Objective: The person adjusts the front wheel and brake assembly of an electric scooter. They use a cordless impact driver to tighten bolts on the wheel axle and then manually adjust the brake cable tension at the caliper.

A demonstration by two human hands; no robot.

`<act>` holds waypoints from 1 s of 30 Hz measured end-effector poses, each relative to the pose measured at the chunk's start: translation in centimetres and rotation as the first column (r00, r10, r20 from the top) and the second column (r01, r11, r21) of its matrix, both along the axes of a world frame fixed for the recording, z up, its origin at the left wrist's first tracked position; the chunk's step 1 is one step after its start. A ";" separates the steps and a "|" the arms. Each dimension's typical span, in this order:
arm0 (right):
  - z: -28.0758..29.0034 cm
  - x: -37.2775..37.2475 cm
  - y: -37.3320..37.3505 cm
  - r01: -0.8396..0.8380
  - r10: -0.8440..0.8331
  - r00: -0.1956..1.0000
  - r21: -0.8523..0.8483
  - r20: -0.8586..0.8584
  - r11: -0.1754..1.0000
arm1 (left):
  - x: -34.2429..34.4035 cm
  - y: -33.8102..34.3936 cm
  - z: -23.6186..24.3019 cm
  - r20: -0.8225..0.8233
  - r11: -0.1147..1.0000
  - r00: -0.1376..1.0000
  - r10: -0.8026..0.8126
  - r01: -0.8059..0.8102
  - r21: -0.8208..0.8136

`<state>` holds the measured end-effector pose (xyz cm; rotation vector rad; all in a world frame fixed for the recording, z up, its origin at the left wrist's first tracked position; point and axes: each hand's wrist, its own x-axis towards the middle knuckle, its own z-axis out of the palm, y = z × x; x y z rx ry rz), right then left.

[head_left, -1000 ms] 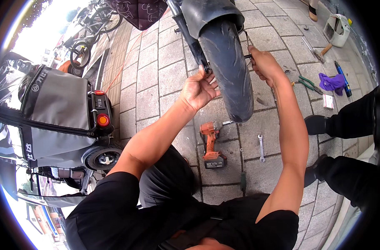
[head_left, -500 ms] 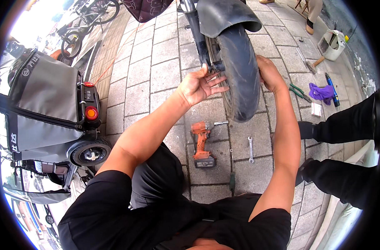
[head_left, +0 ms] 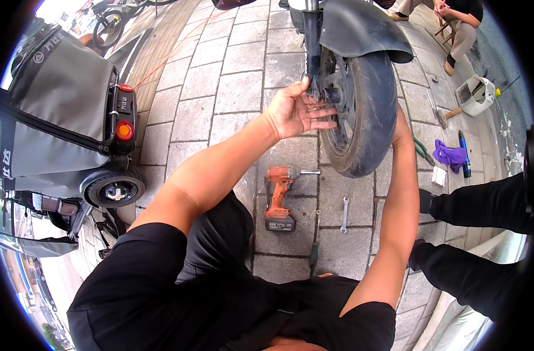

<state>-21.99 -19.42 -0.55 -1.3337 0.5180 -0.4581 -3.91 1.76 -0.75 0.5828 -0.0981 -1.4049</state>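
A scooter-like front wheel with a black tyre (head_left: 372, 117) stands before me under a dark fender (head_left: 363, 32). My left hand (head_left: 291, 111) is on its left side, thumb up against the lower end of the fork leg (head_left: 312, 61). The other fingers are stretched out and apart beside the axle and rim. My right hand (head_left: 400, 130) reaches round the tyre's right side, its fingers hidden behind the rubber. On the paving below lie an orange cordless impact wrench (head_left: 279, 196) with a socket, a spanner (head_left: 345, 215) and a green-handled screwdriver (head_left: 314, 251).
At right lie green-handled pliers (head_left: 423, 152), a purple cloth (head_left: 449, 155), a blue tube-like tool (head_left: 465, 155) and a hammer (head_left: 448, 116) near a white container (head_left: 476, 96). Someone's black-trousered legs (head_left: 478, 202) are close on the right. A grey covered vehicle (head_left: 68, 105) stands left.
The wheel and fender now appear further right, with more of the rim's left side showing. My left hand keeps its place by the fork; my right hand is more hidden behind the tyre.
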 end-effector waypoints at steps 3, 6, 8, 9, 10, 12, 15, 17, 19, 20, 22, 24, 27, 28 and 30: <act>0.8 0.1 0.7 0.055 -0.055 0.996 0.001 -0.064 0.998 | -0.2 -0.1 -0.5 0.040 1.000 0.999 0.019 -0.020 0.015; -0.5 0.3 -0.8 0.025 -0.021 0.992 0.031 -0.122 0.999 | -0.4 -0.4 -0.9 0.066 0.998 0.997 0.038 -0.041 0.041; -3.0 0.6 -2.7 -0.013 0.014 1.000 0.021 -0.020 1.000 | -0.9 -0.8 -0.5 0.056 0.997 0.997 0.052 -0.055 0.055; -3.6 0.9 -2.8 -0.021 0.021 1.000 0.025 0.007 0.999 | -1.0 -0.7 -0.5 0.051 0.996 0.997 0.063 -0.066 0.066; -4.1 0.9 -3.0 0.001 -0.001 1.000 0.040 -0.012 0.999 | -0.9 -0.7 -0.4 0.055 0.996 0.997 0.057 -0.061 0.065; -4.3 1.2 -3.4 0.033 -0.032 0.999 0.052 -0.028 0.998 | -0.9 -0.5 -0.6 0.056 0.997 0.997 0.048 -0.051 0.065; -4.0 1.4 -2.9 0.042 -0.041 0.999 0.037 -0.014 0.998 | -0.9 -0.4 -0.9 0.081 0.998 0.995 0.052 -0.055 0.037; -3.6 1.8 -2.8 0.036 -0.035 0.999 0.025 -0.005 0.999 | -1.2 -0.6 -1.0 0.076 0.995 0.993 0.088 -0.092 0.047; -3.4 1.3 -2.6 0.052 -0.052 0.999 0.013 -0.003 0.999 | -1.7 -0.8 -1.1 0.071 0.993 0.992 0.100 -0.104 0.059; -3.3 1.3 -2.6 0.056 -0.056 0.998 0.006 -0.005 0.998 | -1.7 -0.8 -1.0 0.071 0.992 0.992 0.103 -0.107 0.064; -3.1 1.4 -2.6 0.059 -0.059 0.998 -0.019 -0.012 0.998 | -1.5 -0.9 -0.9 0.074 0.994 0.993 0.091 -0.096 0.059; -3.1 1.5 -2.7 0.059 -0.060 0.998 -0.033 -0.013 0.998 | -1.2 -0.7 -0.9 0.078 0.996 0.994 0.071 -0.075 0.050; -3.1 0.9 -2.3 0.075 -0.077 0.997 -0.057 -0.023 0.996 | -0.8 -0.5 -0.7 0.123 0.999 0.992 0.001 -0.006 0.043; -3.0 0.7 -2.3 0.077 -0.078 0.997 -0.068 -0.024 0.995 | -0.9 -0.5 -0.7 0.142 0.998 0.990 0.005 -0.013 0.056; -2.9 0.4 -2.2 0.085 -0.087 0.996 -0.087 -0.021 0.993 | -1.0 -0.5 -0.6 0.187 0.996 0.982 0.012 -0.030 0.090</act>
